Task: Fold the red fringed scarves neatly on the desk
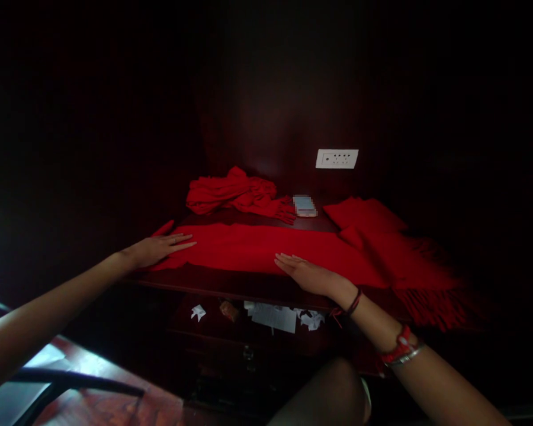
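A long red scarf (pixel 240 245) lies stretched across the dark desk, its fringe spilling over the front edge at the right. Flat on the scarf's left end rests my left hand (pixel 157 248), fingers extended and a ring on one of them. My right hand (pixel 308 275) lies palm down on the scarf's front edge near the middle, its fingers straight and close together. Neither hand grips the cloth. Behind, a second red scarf (pixel 231 192) is bunched up with fringe showing. Folded red cloth (pixel 364 214) sits at the back right; whether it joins the long scarf I cannot tell.
A phone (pixel 305 206) lies behind the scarf, below a white wall socket (pixel 336 158). On a shelf under the desktop are paper sheets (pixel 275 316), crumpled paper (pixel 311 319) and a small brownish packet (pixel 229 310). A dark chair-like frame (pixel 75 378) stands at the lower left.
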The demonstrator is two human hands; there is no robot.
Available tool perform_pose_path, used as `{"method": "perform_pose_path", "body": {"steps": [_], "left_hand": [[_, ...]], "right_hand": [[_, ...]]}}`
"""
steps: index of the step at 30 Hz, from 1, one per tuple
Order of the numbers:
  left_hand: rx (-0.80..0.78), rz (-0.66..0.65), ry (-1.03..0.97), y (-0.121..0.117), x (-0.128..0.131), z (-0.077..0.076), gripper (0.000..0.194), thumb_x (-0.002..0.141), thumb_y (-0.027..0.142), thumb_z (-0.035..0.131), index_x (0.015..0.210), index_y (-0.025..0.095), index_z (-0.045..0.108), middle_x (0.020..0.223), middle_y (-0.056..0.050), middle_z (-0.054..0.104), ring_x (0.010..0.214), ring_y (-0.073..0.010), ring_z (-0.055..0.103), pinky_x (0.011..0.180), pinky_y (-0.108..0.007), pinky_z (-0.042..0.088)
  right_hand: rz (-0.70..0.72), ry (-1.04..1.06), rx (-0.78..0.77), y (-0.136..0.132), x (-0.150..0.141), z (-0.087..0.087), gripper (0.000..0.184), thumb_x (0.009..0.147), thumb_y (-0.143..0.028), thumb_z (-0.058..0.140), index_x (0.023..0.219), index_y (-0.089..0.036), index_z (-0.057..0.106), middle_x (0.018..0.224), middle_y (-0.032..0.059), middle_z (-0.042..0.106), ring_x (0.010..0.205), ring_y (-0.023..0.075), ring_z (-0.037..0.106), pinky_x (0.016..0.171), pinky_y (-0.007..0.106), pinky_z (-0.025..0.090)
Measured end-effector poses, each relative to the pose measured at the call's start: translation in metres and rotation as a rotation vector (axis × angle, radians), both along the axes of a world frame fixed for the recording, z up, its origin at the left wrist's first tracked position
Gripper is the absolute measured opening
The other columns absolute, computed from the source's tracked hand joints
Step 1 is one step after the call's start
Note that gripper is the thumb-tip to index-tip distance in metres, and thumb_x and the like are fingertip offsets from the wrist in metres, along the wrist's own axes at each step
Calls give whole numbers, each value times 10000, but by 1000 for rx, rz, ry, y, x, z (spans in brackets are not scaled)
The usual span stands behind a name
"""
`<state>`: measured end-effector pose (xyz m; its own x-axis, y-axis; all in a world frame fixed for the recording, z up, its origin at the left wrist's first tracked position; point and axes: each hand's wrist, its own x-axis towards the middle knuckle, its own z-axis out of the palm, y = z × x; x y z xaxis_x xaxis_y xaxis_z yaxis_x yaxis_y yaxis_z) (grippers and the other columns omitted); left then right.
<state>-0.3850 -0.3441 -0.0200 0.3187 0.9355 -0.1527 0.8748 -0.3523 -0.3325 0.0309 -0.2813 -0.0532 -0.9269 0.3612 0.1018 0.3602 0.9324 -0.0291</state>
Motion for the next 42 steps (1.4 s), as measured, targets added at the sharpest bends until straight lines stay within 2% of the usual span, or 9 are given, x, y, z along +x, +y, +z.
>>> {"method": "perform_pose_path", "body": {"steps": [3,6,9,12,16,20,28,35,42], "left_hand": [[-143,191,26,2,19,9,681,678,-16,410,1284,236,230,1354,-119,181,1173,-268,305,855,-383,359],[-145,301,44,11,62,24,620,636,48,534,1221,182,378,1331,-155,236,1178,-316,269,892,-442,296],[3,51,-112,18,121,32,471,771,218,453,1232,207,357,1306,-122,301,1154,-255,321,893,-385,309],[74,-272,-299,20,178,24,358,834,339,349,1173,242,413,1167,-56,443,1000,-155,464,811,-251,374],[137,-459,-364,24,218,6,340,785,430,417,1015,195,502,975,-38,518,847,-144,515,704,-214,397],[181,-519,-386,38,221,-8,207,823,314,394,921,182,520,853,-18,549,748,-117,525,660,-198,389],[370,-583,-289,45,209,-23,260,869,259,301,905,166,541,708,-18,590,632,-109,540,558,-198,369],[429,-637,-182,42,205,-26,228,867,207,305,899,164,526,729,-25,581,666,-117,533,562,-204,370],[324,-607,-115,34,205,-18,146,823,154,385,898,171,509,881,-44,570,810,-141,527,639,-217,399]], "right_hand": [[24,29,-73,5,1,-2,554,708,15,286,1257,-62,302,1313,121,287,1218,138,207,1016,315,213],[24,93,-120,7,4,-6,543,718,-25,319,1257,-82,306,1311,111,300,1216,136,221,1017,326,209],[-17,229,-123,4,7,-9,508,737,-59,350,1242,-112,332,1282,104,355,1188,138,290,1000,325,244],[-69,402,-91,0,10,-9,400,757,-105,403,1154,-150,419,1174,92,458,1083,144,413,914,307,350],[-156,520,-25,-1,11,-7,132,790,-163,430,880,-168,526,848,55,554,814,144,515,720,270,428],[-214,608,-52,3,11,-9,66,789,-181,463,823,-169,519,769,38,571,718,128,526,658,233,421],[-202,511,4,4,11,-10,153,826,-200,403,844,-165,551,766,39,562,717,122,517,657,217,411],[-202,344,196,-3,16,-5,171,825,-203,402,827,-158,567,748,46,539,719,133,491,680,242,408],[-140,198,266,-11,19,-1,137,808,-143,425,840,-156,558,794,42,556,741,127,498,705,243,401]]}}
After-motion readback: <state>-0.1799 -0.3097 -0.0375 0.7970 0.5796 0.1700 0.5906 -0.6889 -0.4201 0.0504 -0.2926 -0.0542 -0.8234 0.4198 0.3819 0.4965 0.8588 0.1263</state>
